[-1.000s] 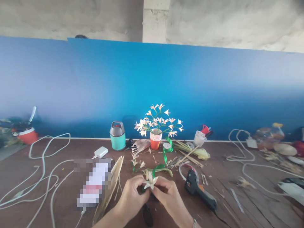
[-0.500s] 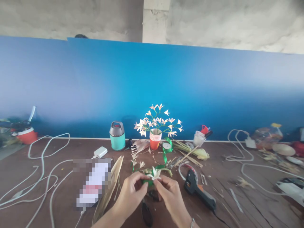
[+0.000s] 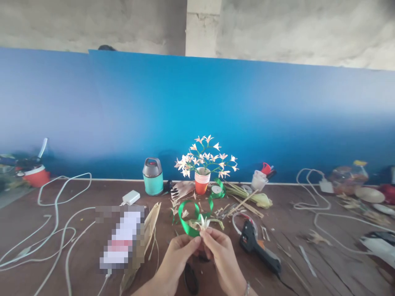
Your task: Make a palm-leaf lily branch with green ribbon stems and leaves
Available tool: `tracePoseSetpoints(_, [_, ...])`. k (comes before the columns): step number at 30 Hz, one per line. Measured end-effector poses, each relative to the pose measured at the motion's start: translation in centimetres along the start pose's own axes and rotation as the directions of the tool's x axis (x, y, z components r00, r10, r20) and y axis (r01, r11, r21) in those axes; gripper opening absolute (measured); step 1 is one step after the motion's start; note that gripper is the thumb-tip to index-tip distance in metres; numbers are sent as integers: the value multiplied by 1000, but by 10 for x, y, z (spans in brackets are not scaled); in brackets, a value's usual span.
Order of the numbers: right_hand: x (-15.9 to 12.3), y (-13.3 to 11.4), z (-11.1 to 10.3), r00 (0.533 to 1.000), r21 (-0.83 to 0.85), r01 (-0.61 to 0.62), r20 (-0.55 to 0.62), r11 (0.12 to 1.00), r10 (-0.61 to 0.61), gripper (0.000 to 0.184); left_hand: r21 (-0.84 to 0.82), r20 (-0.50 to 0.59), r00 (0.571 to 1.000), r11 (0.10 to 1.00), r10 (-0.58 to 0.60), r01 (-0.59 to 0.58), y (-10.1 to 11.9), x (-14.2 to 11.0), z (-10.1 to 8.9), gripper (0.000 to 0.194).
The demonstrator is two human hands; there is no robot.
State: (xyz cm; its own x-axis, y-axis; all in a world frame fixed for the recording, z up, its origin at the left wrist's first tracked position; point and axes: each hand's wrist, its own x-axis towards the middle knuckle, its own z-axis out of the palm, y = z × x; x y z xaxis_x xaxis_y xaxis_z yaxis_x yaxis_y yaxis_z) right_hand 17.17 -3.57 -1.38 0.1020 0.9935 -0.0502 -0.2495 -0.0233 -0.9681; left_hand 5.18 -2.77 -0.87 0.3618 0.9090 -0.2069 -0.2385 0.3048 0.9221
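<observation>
A white star-shaped flower (image 3: 204, 222) rises from the pinched fingertips of my right hand (image 3: 220, 250). My left hand (image 3: 180, 255) is closed beside it, thumb and forefinger pressed at the flower's base where the green ribbon (image 3: 184, 224) ends. This ribbon loops up and away over the table, back toward its spool (image 3: 216, 189). Both hands' fingertips nearly touch, so the flower's stem is hidden. Just beyond lie loose pale flowers (image 3: 174, 210). Behind stands an orange paper cup (image 3: 201, 187) with flower sprays (image 3: 212, 158) in it.
To the right lies a black glue gun (image 3: 253, 244) with its cord. A dried husk (image 3: 148, 236), a blurred-out phone (image 3: 121, 238) and white cables (image 3: 55, 209) are left. A turquoise flask (image 3: 153, 183) and husk strips (image 3: 249, 195) stand or lie farther back. Scissor handles (image 3: 190, 278) show below my hands.
The green ribbon, mostly low by my fingers before, now arches up in a wide loop left of the flower. My left hand has shifted slightly right and down, closer to my right hand.
</observation>
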Motion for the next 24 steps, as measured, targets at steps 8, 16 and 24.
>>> tracePoseSetpoints(8, [-1,3,1,996,-41,68,69,997,-65,29,-205,-15,1000,979,-8,5,-8,2,-6,31])
tracePoseSetpoints(16, [-7,6,7,995,4,99,-34,995,-99,27,-93,-164,971,977,173,-190,-9,-6,0,25])
tracePoseSetpoints(24, [-11,5,15,993,155,85,-95,984,-71,28,92,-92,935,938,341,-333,-9,-9,2,19])
